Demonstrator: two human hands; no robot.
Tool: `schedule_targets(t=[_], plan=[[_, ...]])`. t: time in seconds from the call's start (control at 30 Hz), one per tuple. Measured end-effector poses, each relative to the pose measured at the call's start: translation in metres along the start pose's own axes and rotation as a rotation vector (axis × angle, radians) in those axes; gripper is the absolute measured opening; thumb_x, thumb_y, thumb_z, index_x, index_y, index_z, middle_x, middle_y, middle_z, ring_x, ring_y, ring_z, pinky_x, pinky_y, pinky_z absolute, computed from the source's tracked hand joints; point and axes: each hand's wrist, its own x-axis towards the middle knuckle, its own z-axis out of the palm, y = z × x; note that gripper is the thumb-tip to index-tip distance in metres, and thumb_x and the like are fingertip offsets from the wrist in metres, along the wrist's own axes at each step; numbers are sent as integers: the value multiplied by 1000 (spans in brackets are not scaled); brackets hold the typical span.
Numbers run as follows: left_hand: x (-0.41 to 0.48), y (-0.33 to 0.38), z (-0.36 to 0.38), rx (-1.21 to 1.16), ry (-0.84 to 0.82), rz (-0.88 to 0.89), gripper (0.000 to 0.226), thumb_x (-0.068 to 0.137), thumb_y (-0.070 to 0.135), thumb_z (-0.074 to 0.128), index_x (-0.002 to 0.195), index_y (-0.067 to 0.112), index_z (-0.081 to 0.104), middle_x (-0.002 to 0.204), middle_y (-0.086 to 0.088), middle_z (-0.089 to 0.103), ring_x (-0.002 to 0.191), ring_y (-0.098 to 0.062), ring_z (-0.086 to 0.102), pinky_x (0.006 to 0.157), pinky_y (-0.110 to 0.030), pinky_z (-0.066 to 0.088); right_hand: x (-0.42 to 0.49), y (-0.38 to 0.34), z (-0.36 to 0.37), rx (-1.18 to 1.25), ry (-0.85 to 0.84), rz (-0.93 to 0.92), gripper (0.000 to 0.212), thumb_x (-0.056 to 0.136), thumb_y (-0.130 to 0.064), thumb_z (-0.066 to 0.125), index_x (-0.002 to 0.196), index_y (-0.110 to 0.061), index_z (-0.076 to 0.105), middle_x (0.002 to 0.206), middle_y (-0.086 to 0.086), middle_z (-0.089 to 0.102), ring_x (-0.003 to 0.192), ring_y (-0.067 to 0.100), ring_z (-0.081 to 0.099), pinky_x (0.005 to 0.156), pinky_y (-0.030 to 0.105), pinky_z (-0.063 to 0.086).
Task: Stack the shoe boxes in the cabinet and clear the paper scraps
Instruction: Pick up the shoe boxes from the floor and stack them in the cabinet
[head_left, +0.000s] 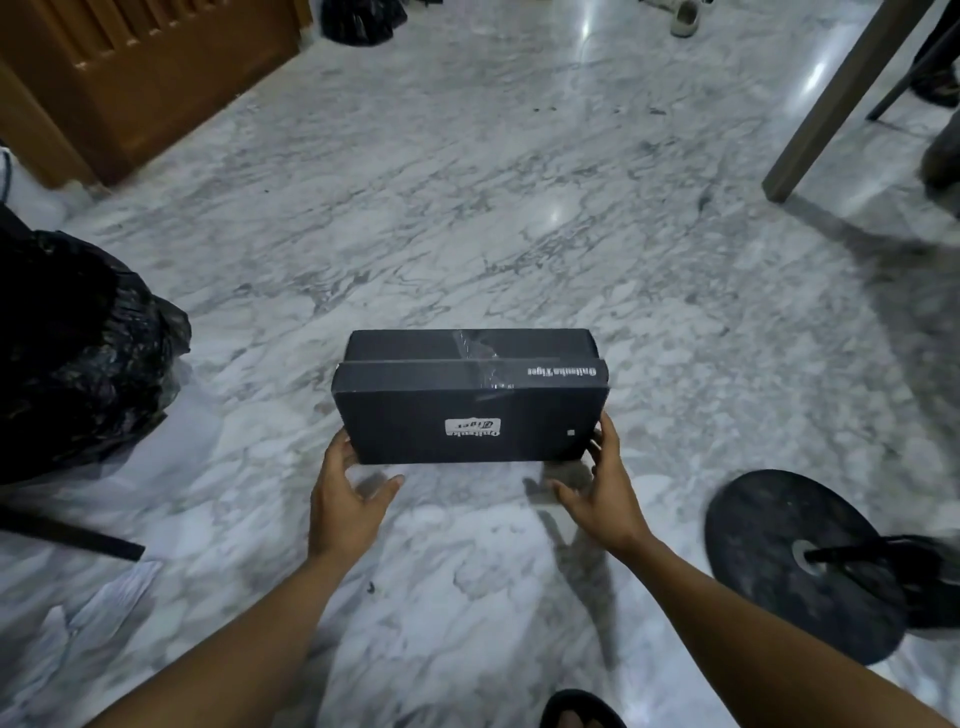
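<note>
- Marble floor, white with grey veins, is seen stretching broad and bare between the black cardboard shoe box and the brown wooden cabinet at the far left corner.
- The left edge is crowded by a crumpled black plastic bag; white paper scraps are spread on the floor near the lower left corner.
- A slanted grey table leg is planted at the far right, and a round black disc base lies near the right edge, well apart from the box.
- The shoe box is found at the floor's middle, lid closed; whether it rests on the floor or is lifted just clear cannot be told.
- The left hand is laid against the box's lower left corner, fingers fairly straight, thumb spread away beneath.
- The right hand is pressed likewise to the lower right corner, fingers extended along the end, thumb held apart.
- "Onitsuka Tiger" is printed in white, upside down, along the lid's side; a white sticker reading "Tiger" is fixed on the near face, with clear tape across the lid.
</note>
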Motion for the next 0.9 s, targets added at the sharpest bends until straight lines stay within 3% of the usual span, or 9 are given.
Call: schedule_targets(t=[0.13, 0.2, 0.3, 0.43, 0.53, 0.6, 0.67, 0.73, 0.9], plan=[[5, 20, -5, 63, 26, 93, 112, 57, 29, 97, 150, 31, 35, 125, 10, 41, 103, 3, 54, 81, -9, 49, 5, -21, -6, -6, 103, -71, 124, 65, -22, 93, 156, -32, 9, 138, -15, 29, 119, -18, 41, 91, -3, 34], [9, 26, -8, 104, 25, 99, 116, 49, 36, 99, 148, 28, 40, 120, 10, 40, 104, 1, 53, 87, -13, 49, 9, -25, -10, 8, 106, -70, 128, 61, -29, 95, 156, -32, 9, 137, -16, 28, 117, -21, 40, 89, -4, 34], [9, 23, -11, 135, 5, 79, 116, 44, 41, 100, 145, 27, 44, 116, 9, 40, 108, -12, 56, 96, -31, 51, 7, -22, -13, 28, 97, -11, 134, 55, -41, 96, 156, -33, 8, 135, -16, 32, 117, -8, 45, 99, 14, 45], [8, 13, -12, 79, -26, 30, 118, 41, 39, 101, 143, 32, 41, 125, 10, 40, 110, -10, 53, 96, -30, 49, 3, -9, -11, 36, 67, 44, 145, 41, -54, 97, 155, -34, 11, 132, -15, 36, 120, -3, 47, 102, 33, 49], [11, 12, -9, -14, -80, -32, 132, 39, 40, 102, 151, 34, 32, 137, 14, 50, 118, -5, 56, 98, -27, 48, 13, -13, -11, 96, 43, 57, 141, 36, -50, 100, 152, -43, 19, 137, -18, 42, 127, 1, 48, 106, 32, 46], [12, 16, -7, -66, -117, -48, 126, 42, 32, 102, 148, 40, 35, 123, 26, 60, 108, 11, 59, 90, -16, 49, 20, -18, -10, 125, 23, 44, 121, 41, -39, 101, 138, -57, 32, 133, -26, 53, 122, -4, 54, 101, 28, 49], [10, 24, -8, -96, -111, -54, 117, 47, 21, 101, 143, 44, 40, 110, 31, 63, 95, 22, 58, 78, -4, 46, 22, -21, -10, 130, 22, 26, 118, 45, -35, 101, 141, -53, 34, 131, -28, 57, 118, -7, 56, 99, 25, 49], [7, 34, -13, -127, -102, -42, 110, 49, 16, 100, 137, 47, 41, 109, 26, 65, 93, 21, 59, 73, -1, 47, 20, -27, -12, 147, 40, 9, 124, 46, -36, 101, 148, -43, 30, 133, -29, 55, 119, -9, 54, 97, 22, 48], [8, 94, -57, -127, -74, 80, 107, 45, 25, 101, 123, 66, 40, 113, 28, 65, 102, 15, 60, 78, -8, 47, 13, -90, -35, 200, 90, -107, 110, 51, -23, 99, 136, -52, 35, 123, -37, 57, 113, -14, 55, 82, 5, 47]])
